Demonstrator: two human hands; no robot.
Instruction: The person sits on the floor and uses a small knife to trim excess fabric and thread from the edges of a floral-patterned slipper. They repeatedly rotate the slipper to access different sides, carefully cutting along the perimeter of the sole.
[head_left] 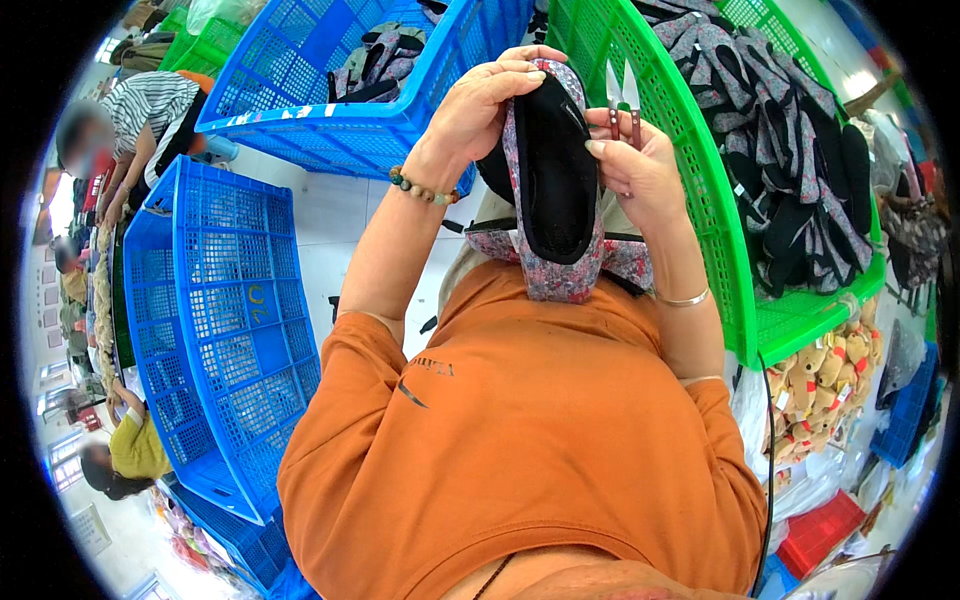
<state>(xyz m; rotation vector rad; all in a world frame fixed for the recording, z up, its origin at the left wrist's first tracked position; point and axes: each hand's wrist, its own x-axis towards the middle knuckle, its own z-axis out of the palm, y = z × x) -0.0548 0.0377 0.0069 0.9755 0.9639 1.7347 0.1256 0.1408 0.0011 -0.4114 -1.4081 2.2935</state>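
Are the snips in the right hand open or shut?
Open: the snips in the right hand point upward, and their two blades stand apart with a visible gap between the tips.

Dark lettering [438, 369] marks the orange shirt [540, 440], yellow writing [257, 305] a crate [269, 345].

Slipper [555, 190] looks matt cloth, scissor blades [629, 88] shiny mtl, grn crate [810, 322] glossy plas.
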